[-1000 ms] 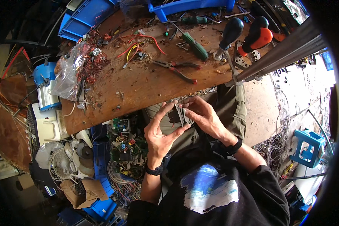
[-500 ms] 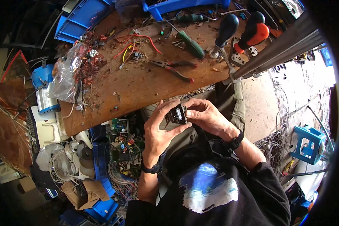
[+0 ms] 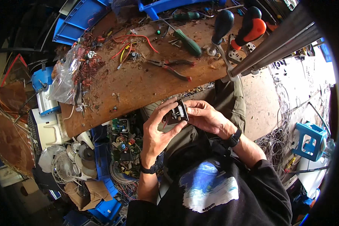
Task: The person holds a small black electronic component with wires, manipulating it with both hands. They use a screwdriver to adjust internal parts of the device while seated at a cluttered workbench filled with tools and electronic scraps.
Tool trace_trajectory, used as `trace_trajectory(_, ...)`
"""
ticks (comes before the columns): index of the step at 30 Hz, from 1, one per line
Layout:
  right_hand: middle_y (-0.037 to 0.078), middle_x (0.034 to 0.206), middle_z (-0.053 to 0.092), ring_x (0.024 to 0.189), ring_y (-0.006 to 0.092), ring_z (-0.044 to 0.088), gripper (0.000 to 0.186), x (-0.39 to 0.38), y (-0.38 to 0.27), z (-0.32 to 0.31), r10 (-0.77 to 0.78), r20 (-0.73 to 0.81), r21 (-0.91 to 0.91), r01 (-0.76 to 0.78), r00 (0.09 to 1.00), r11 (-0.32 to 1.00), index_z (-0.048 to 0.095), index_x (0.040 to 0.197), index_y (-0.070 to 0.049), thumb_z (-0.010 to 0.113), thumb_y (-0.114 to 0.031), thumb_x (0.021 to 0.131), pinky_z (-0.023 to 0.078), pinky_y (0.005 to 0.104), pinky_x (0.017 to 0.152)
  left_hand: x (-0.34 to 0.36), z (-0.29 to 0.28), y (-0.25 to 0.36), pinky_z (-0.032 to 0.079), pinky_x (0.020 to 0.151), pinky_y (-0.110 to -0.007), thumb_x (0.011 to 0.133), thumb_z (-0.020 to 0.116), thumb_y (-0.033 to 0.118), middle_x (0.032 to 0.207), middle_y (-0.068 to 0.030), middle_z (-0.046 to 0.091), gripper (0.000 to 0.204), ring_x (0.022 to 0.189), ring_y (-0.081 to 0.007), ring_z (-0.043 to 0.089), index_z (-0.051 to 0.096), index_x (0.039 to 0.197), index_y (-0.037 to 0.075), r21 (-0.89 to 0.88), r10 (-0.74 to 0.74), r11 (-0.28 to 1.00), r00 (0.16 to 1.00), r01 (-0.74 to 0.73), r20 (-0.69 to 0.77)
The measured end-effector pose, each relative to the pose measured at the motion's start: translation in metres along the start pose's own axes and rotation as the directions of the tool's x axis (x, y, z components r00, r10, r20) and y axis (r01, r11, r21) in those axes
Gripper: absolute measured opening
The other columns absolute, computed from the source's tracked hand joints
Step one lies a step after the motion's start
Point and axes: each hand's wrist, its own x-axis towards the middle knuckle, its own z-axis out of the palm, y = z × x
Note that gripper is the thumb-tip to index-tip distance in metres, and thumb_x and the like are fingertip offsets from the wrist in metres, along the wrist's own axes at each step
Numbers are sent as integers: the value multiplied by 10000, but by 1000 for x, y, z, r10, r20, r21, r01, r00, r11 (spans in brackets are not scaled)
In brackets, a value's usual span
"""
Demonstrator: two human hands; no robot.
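Between my two hands, above my lap and just off the table's front edge, is a small black boxy part (image 3: 183, 107) with a pale rectangle on its face. My left hand (image 3: 155, 130) grips it from the left, thumb along the lower edge and fingers along the top. The thumb and fingers of my right hand (image 3: 208, 118) pinch its right side. A thin reddish wire seems to show by my left fingers. The exact kind of part cannot be made out. Nearest on the table lie red-handled pliers (image 3: 171, 67), jaws apart.
On the wooden table (image 3: 139, 88) are a green screwdriver (image 3: 188, 43), coloured wires (image 3: 129, 49), copper scrap and a clear plastic bag (image 3: 65, 86). Two upright-handled tools and metal bars (image 3: 278, 41) stand at the right. Circuit boards (image 3: 126, 150) fill a bin beside my left arm.
The black part has turned a little in my hands, so more of its face with the pale rectangle shows. Both hands keep hold of it. The view has shifted slightly.
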Motion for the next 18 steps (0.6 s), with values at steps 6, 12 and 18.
trace_trajectory(6, 78, 1255, 726, 1145, 168, 678, 329, 2, 3, -8, 14, 29, 77, -16, 999, 997, 668, 1319, 18, 693, -147, 1036, 535, 338, 1054, 3, -3, 7, 505, 1118, -422, 867, 842, 69, 1416, -164, 670, 528, 1323, -310, 641, 665, 1363, 31, 38, -34, 999, 998, 32, 46)
trace_trajectory(12, 92, 1283, 717, 1187, 185, 666, 324, 2, 3, -4, 38, 31, 93, -41, 999, 995, 665, 1328, 14, 676, -143, 1045, 512, 348, 1095, 3, -4, 8, 505, 1117, -433, 859, 805, 37, 1386, -171, 688, 477, 1291, -330, 662, 680, 1320, 29, 182, 9, 983, 999, -16, 38)
trace_trajectory(18, 87, 1289, 712, 1213, 185, 656, 330, 1, 3, 0, 10, 9, 19, -10, 1000, 1000, 656, 1342, 5, 684, -122, 1038, 501, 357, 1114, 2, 0, 7, 500, 1128, -536, 822, 822, 82, 1321, -118, 706, 476, 1206, -349, 696, 641, 1262, 74, 289, 78, 954, 997, -78, 11)
